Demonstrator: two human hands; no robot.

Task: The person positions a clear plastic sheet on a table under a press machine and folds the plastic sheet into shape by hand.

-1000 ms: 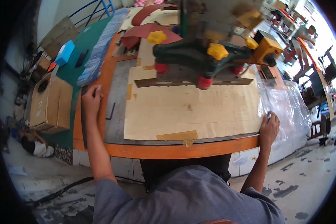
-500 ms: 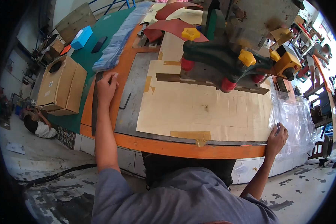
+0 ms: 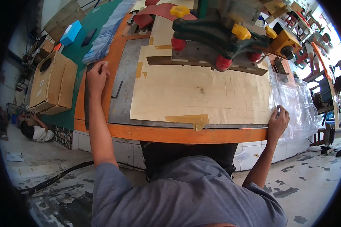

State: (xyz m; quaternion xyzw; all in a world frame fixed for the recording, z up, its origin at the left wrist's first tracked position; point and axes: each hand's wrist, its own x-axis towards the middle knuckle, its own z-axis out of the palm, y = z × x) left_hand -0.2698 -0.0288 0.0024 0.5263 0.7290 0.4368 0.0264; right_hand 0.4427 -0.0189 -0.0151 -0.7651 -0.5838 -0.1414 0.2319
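My left hand (image 3: 97, 77) rests at the left side of the orange-edged table, fingers curled in, beside a long dark bar (image 3: 88, 100) and just below a stack of clear bluish plastic sheets (image 3: 102, 43). What lies inside its fingers, if anything, is hidden. At the front right corner my right hand (image 3: 278, 123) is closed, with a small dark, shiny bit showing between thumb and fingers. Loose clear plastic sheets (image 3: 297, 100) lie against that hand. Between both hands a tan board (image 3: 201, 90), taped at its edges, covers a grey metal plate (image 3: 119, 75).
Above the board hangs a green press head (image 3: 216, 32) with yellow knobs, red feet and a long blade-like bar (image 3: 204, 65). A hex key (image 3: 117, 89) lies on the plate. Left are a cardboard box (image 3: 53, 83) and a crouching person (image 3: 36, 128); another person (image 3: 318, 43) is far right.
The whole scene sits higher and slightly further left in the picture, as the view has tilted. Both hands keep their places at the table, with fingers still closed.
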